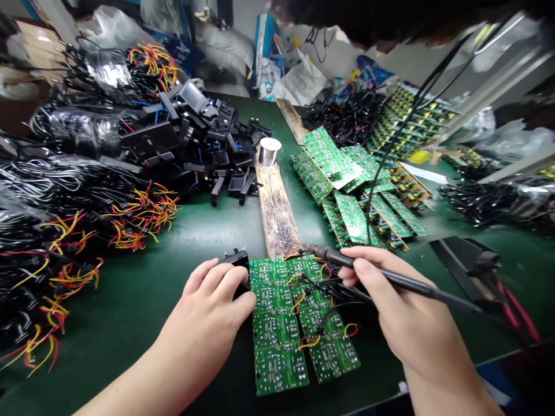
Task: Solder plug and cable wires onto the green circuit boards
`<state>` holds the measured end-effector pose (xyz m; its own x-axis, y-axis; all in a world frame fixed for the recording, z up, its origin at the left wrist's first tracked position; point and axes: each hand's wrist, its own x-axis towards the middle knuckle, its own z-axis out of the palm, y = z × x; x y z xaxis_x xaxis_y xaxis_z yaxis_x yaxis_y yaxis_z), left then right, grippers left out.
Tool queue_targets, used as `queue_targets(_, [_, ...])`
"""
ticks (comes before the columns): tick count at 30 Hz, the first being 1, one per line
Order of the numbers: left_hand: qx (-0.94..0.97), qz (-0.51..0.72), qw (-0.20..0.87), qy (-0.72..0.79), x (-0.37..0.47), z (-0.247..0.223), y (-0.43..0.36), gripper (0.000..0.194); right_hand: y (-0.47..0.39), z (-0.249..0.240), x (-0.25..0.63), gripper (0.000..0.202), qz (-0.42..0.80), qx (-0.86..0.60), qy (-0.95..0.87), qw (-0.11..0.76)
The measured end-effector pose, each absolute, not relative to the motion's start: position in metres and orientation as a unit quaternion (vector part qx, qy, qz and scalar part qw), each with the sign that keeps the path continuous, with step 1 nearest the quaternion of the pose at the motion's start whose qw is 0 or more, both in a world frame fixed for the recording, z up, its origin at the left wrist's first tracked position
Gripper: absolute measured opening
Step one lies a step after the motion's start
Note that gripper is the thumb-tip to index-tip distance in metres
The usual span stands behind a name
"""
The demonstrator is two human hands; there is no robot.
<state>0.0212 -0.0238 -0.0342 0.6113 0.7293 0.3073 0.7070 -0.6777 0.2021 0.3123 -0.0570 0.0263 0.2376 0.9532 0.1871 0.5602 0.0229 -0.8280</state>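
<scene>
Two hands are working over green circuit boards at the near side of the desk.
The left hand is curling its fingers around a black plastic case just beside the boards' left edge, while the right hand is pinching a soldering iron, its tip hovering near their far edge by the scorched wooden strip; bare desk is lying open left of the strip, with cable bundles bounding it on the left and stacked boards rising right of the strip.
</scene>
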Motion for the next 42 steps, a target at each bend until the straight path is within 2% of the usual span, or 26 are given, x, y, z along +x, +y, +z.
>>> queue_targets(8, [0.897,0.197,0.031,0.395,0.023,-0.033,-0.023,0.019,-0.055,0.026,0.304,0.026,0.240,-0.672,-0.595,0.371])
queue_targets(27, [0.893,0.189,0.027,0.407,0.023,-0.029,-0.024,0.018,-0.052,0.020,0.299,0.034,0.255,-0.696,-0.575,0.345])
queue_targets(38, [0.898,0.187,0.016,0.398,0.021,-0.027,-0.024,0.013,-0.059,0.023,0.297,0.019,0.205,-0.651,-0.602,0.414])
queue_targets(42, [0.895,0.192,0.046,0.400,0.014,-0.018,-0.023,0.015,-0.073,0.025,0.296,0.018,0.195,-0.638,-0.605,0.434])
